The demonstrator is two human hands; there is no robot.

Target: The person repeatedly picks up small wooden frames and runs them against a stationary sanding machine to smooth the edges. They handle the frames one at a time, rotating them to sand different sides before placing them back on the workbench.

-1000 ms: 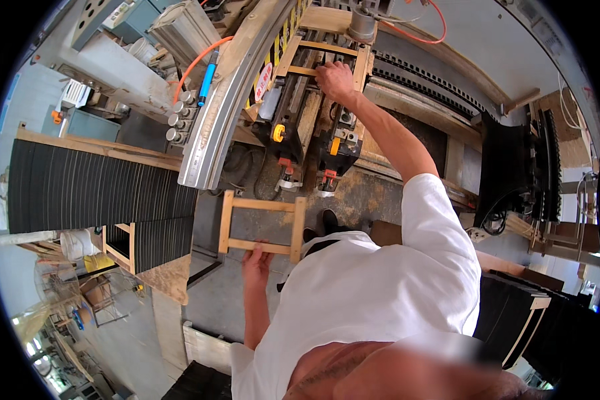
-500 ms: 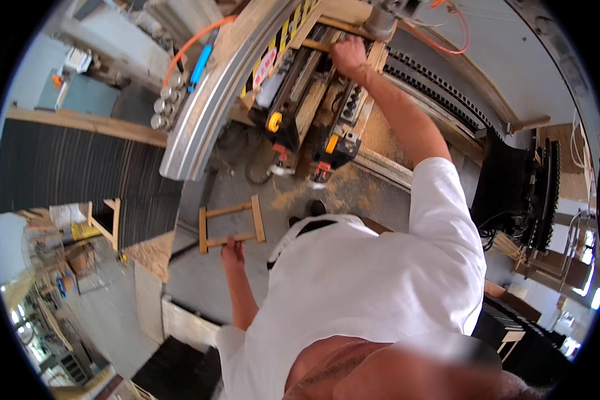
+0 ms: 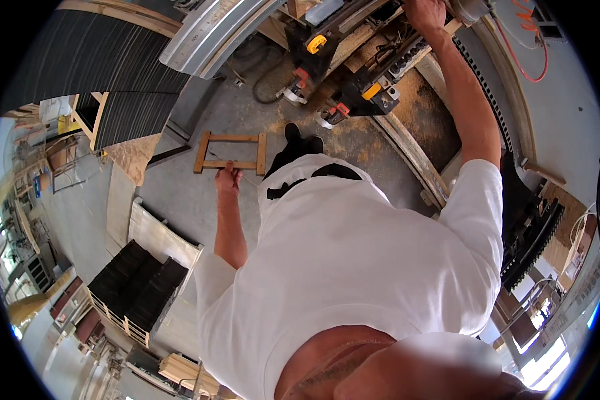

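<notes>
Low at my left side, my left hand is closed on the near rail of a small wooden frame. The frame has two posts joined by two rails, and it hangs above the grey floor. My right arm stretches to the top of the picture. There my right hand is at the far part of a woodworking machine, its fingers curled and partly cut off by the picture's edge. What lies under those fingers is hidden. The machine's two dark clamp-like arms carry yellow knobs and red-and-white ends.
Sawdust lies around the machine and on the floor. A silver curved metal beam stands at the upper left, beside a large stack of black strips. Dark pieces lie on a pallet at the lower left. A red hose hangs at the upper right.
The view has shifted, so the machine sits higher and farther right in the picture. My left hand still holds the wooden frame, now turned more level. My right hand remains at the machine.
</notes>
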